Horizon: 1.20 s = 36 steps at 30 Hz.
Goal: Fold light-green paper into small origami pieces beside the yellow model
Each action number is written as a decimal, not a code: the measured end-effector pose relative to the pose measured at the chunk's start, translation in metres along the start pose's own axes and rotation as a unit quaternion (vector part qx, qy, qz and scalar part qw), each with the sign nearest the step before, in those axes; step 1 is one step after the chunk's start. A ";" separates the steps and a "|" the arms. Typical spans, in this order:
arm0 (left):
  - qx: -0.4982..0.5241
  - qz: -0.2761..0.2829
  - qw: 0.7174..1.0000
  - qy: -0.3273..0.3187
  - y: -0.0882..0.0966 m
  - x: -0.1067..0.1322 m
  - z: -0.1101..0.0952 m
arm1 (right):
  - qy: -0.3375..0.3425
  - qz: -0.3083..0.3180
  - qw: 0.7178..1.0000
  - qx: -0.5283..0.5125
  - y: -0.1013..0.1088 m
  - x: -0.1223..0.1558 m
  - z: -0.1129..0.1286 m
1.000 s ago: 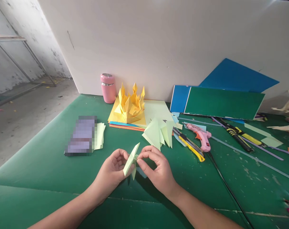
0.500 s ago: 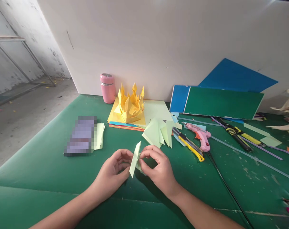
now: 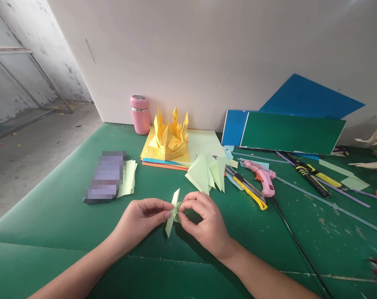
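Observation:
Between my hands, just above the green table, is a small piece of folded pale green paper (image 3: 172, 220) with a long pointed strip standing up across it. My left hand (image 3: 144, 218) pinches it from the left with thumb and index finger. On the other side my right hand (image 3: 205, 220) pinches its right part, and the fingertips hide some of the folds. Beyond them lie several pale green folded paper pieces (image 3: 197, 174). A yellow folded-paper crown (image 3: 168, 143) stands on a stack of coloured paper (image 3: 163, 164).
Right of my hands lie a yellow utility knife (image 3: 249, 192), a pink glue gun (image 3: 261, 176) with a black cord, and black-yellow pliers (image 3: 311, 178). A pink flask (image 3: 140, 115) stands behind. At left are a blurred purple object (image 3: 105, 176) and paper slips (image 3: 129, 178).
My left thumb and index finger have closed into a pinch on the folded paper. The paper has shifted slightly left and down, and its strip now tilts differently.

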<state>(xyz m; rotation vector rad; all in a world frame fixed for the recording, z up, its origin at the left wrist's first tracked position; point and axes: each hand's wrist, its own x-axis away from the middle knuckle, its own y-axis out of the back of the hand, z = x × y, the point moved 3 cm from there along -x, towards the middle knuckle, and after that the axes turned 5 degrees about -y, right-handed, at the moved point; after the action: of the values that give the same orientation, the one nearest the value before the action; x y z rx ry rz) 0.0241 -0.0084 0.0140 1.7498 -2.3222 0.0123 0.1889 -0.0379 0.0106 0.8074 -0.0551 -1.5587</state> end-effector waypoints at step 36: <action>-0.406 0.120 0.835 -0.352 -0.002 0.002 -0.004 | 0.028 0.092 0.993 0.069 -0.009 0.002 -0.004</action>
<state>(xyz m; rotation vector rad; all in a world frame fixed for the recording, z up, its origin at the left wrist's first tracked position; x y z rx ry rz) 0.0266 -0.0101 0.0180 1.0835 -2.3513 -1.5584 0.1834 -0.0364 0.0030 0.9282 -0.1922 -1.3682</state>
